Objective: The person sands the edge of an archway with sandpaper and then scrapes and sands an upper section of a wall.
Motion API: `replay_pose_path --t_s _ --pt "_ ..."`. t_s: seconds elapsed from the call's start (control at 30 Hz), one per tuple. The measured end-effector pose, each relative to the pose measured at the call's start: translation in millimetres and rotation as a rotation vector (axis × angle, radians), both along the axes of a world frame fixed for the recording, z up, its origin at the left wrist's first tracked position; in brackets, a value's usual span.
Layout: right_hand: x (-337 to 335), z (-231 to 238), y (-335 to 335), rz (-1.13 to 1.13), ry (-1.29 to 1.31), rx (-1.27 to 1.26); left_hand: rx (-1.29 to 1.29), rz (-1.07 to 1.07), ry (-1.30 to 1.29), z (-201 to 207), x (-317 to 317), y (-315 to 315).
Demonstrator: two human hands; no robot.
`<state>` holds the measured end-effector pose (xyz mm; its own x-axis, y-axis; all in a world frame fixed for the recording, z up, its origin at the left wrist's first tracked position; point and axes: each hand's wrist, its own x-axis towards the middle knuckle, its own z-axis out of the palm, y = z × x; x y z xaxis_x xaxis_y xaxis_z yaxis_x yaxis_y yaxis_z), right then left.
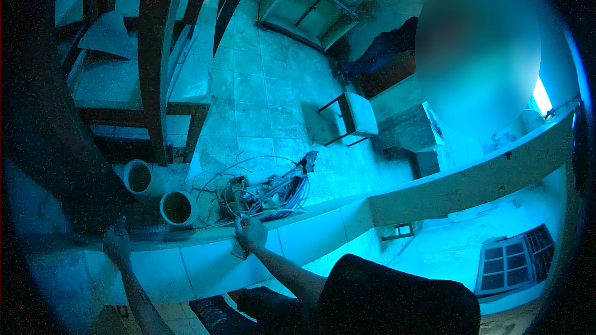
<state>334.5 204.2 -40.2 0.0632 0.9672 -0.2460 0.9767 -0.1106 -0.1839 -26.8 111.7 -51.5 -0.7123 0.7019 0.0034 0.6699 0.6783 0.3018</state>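
My right hand [251, 234] is closed in a fist at the edge of a white-tiled ledge [310, 234]. A small flat piece [239, 250] shows just under this fist; I cannot make out what it is. Right behind the fist lies a tangled bundle of cables [288, 192], with loose loops spreading to the left. My left hand [117, 245] is over the ledge's left end, its fingers curled together. Whatever those fingers hold is too dark to name. Two round pots, one pale [178, 208] and another behind it [139, 177], stand between the hands, beyond the ledge.
Dark wooden frames [155, 56] rise at the left. On the tiled floor [261, 105] are a small stool [360, 115] and, at the back, a shelf unit [316, 9]. A dark-clothed shape [388, 49] sits beside a blurred oval. A barred window frame [515, 257] is at lower right.
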Motion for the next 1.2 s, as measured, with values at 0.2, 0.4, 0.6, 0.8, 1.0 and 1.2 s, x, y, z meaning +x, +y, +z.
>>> replay_pose_path --t_s 0.2,0.4,0.6,0.8,1.0,1.2 --pt "2 -4 -3 0.043 0.073 0.176 -0.061 0.018 0.012 1 2 4" --pt "-1 -1 0 0.025 -0.005 0.048 -0.040 -0.009 0.025 -11 -5 -4" --pt "3 -10 -1 0.029 0.014 0.169 -0.090 -0.039 0.051 -10 -4 -1" --pt "1 -2 -2 0.069 0.012 0.142 -0.037 -0.045 0.034 -17 -5 -3" --pt "0 -1 -2 0.087 -0.011 0.117 -0.109 -0.026 -0.027 -3 -3 -2" --pt "2 0 1 0.028 0.004 0.000 -0.015 -0.041 -0.125 5 1 6"
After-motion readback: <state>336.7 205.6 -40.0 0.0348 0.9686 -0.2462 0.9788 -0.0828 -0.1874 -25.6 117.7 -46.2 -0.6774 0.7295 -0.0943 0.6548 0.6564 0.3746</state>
